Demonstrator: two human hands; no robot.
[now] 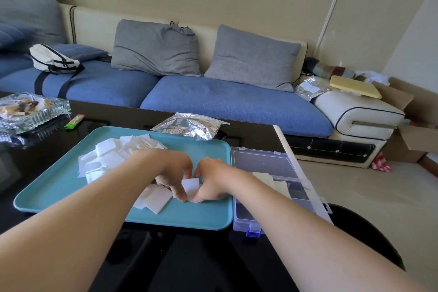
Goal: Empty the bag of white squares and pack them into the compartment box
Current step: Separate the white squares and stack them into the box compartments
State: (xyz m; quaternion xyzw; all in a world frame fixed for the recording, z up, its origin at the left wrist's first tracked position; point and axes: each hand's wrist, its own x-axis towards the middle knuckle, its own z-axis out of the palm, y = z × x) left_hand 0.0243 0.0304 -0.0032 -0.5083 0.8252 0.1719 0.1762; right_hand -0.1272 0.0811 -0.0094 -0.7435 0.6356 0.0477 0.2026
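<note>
A teal tray point(71, 187) on the dark table holds a loose pile of white squares point(106, 156) at its back left and a few more squares point(155, 200) near its front. Over the tray's front right, my left hand point(171, 173) and my right hand point(212, 180) meet and together pinch a small stack of white squares point(190, 186) by its edges. The silver foil bag point(189, 125) lies flat behind the tray. The clear compartment box point(263, 166) stands open right of the tray, with some pale squares point(272, 180) in a middle compartment.
A glass ashtray point(30, 109) and a green lighter point(74, 121) sit at the table's back left. A blue sofa point(213, 99) with grey cushions runs behind the table. Cardboard boxes point(407, 140) stand on the floor at the right. The box's lid point(305, 173) leans open to the right.
</note>
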